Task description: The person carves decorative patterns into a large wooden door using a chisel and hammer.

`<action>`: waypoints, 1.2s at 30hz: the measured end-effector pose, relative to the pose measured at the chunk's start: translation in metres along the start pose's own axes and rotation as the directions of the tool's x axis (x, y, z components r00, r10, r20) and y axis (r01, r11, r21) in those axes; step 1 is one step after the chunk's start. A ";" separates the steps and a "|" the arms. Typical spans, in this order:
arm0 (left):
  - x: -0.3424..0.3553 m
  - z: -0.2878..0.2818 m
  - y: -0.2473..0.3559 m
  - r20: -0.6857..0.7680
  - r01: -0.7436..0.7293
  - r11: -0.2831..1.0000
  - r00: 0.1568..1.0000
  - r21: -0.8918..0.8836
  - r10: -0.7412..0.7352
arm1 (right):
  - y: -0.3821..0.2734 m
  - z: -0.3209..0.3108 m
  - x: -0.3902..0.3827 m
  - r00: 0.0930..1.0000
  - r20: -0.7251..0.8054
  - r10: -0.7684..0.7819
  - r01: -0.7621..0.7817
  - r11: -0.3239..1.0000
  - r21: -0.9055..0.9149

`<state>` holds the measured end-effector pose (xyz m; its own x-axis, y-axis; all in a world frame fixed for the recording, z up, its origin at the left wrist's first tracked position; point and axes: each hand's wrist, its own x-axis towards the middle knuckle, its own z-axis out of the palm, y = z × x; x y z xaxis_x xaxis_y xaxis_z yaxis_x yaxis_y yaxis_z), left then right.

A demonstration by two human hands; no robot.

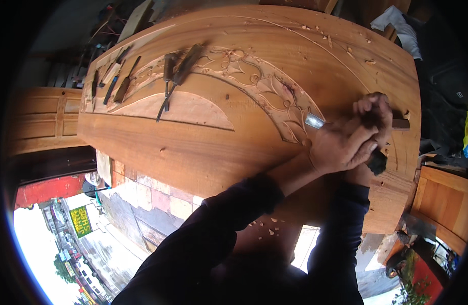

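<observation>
My left hand [341,147] and my right hand [376,112] are closed together over a tool at the right of a carved wooden panel [203,157]. A flat shiny blade [314,121] shows left of them, a brown wooden bar [401,124] sticks out on the right, and a dark object [377,162] shows below; how these join is hidden. Curved carved scrollwork [254,79] runs up and left from the blade. Several chisels [122,86] lie at the panel's left, with two larger wooden-handled ones [180,71] nearer the middle.
Panelled wooden boards stand at left [43,119] and right [440,203]. Pale cloth [389,23] and dark material [445,91] lie beyond the panel's right edge. Wood shavings [371,61] dot the panel. Below are a tiled surface [163,195] and a street with a green sign [80,222].
</observation>
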<state>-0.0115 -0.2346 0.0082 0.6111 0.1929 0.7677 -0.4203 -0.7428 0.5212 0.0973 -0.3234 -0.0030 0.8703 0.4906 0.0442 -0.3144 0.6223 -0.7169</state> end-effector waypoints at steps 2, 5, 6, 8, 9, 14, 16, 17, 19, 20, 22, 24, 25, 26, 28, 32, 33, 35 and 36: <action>-0.005 0.001 0.005 -0.010 0.039 0.995 0.999 0.088 -0.038 | 0.010 -0.003 0.003 1.000 -0.009 0.029 -0.028 0.996 0.083; 0.001 -0.002 0.008 -0.066 0.082 0.988 0.995 0.132 -0.074 | 0.018 -0.018 0.015 0.985 0.018 0.171 -0.172 0.984 0.046; 0.002 -0.002 0.009 -0.093 0.121 0.983 0.990 0.135 -0.110 | 0.021 -0.016 0.013 0.992 -0.009 0.128 -0.127 0.992 0.023; 0.003 0.001 0.011 -0.109 0.114 0.983 0.989 0.144 -0.099 | 0.022 -0.012 0.009 0.997 -0.067 0.036 -0.038 0.999 -0.034; 0.004 0.000 0.012 -0.110 0.128 0.980 0.988 0.151 -0.112 | 0.025 -0.002 0.002 0.988 -0.147 -0.041 0.032 0.997 -0.063; 0.011 0.005 0.011 -0.259 0.200 0.973 0.952 0.115 -0.165 | 0.024 0.011 -0.041 0.987 -0.147 -0.067 0.080 0.993 0.082; 0.004 0.001 0.005 -0.304 0.277 0.954 0.924 0.115 -0.232 | 0.022 0.034 -0.064 0.973 -0.202 0.113 -0.035 0.934 0.356; 0.004 -0.001 0.003 -0.325 0.371 0.925 0.888 0.086 -0.326 | 0.019 0.052 -0.072 0.979 -0.186 0.088 -0.021 0.942 0.334; 0.006 0.000 0.005 -0.345 0.395 0.918 0.862 -0.004 -0.373 | 0.016 0.074 -0.082 0.986 -0.165 0.032 0.016 0.959 0.284; 0.009 0.001 0.009 -0.349 0.402 0.915 0.851 -0.048 -0.392 | 0.017 0.069 -0.075 0.984 -0.173 -0.038 0.062 0.989 0.137; 0.012 -0.010 0.006 -0.324 0.460 0.884 0.826 -0.084 -0.461 | 0.028 0.058 -0.053 0.974 -0.157 -0.165 0.142 0.979 -0.149; 0.026 -0.039 -0.020 -0.373 0.503 0.864 0.800 -0.010 -0.470 | 0.008 0.071 -0.011 0.982 0.021 -0.185 0.186 0.977 -0.099; 0.031 -0.058 -0.045 -0.262 0.597 0.795 0.754 -0.107 -0.602 | -0.001 0.072 0.011 0.985 0.053 -0.166 0.172 0.976 -0.133; 0.028 -0.092 -0.077 -0.141 0.702 0.694 0.680 -0.157 -0.720 | 0.013 0.083 0.030 0.985 0.093 -0.143 0.157 0.973 -0.169; 0.024 -0.123 -0.148 0.183 0.555 0.815 0.829 -0.167 -0.528 | 0.032 0.106 0.075 0.983 0.147 -0.106 0.136 0.968 -0.212; 0.018 -0.126 -0.161 0.298 0.446 0.895 0.852 0.018 -0.431 | 0.104 0.125 0.103 0.995 0.097 -0.013 0.044 0.942 -0.334; 0.020 -0.130 -0.161 0.296 0.413 0.911 0.870 -0.003 -0.394 | 0.107 0.125 0.101 0.995 0.098 0.024 0.009 0.946 -0.324; 0.024 -0.136 -0.157 0.381 0.423 0.904 0.828 0.059 -0.412 | 0.105 0.126 0.101 0.991 0.100 0.088 -0.053 0.950 -0.308; 0.022 -0.136 -0.158 0.397 0.403 0.911 0.824 0.091 -0.404 | 0.108 0.125 0.100 0.989 0.074 0.125 -0.095 0.943 -0.320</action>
<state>-0.0232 -0.0256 -0.0069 0.9398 0.2046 0.2737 -0.0755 -0.6567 0.7504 0.1031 -0.1311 0.0114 0.7935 0.6085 0.0056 -0.2581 0.3449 -0.9025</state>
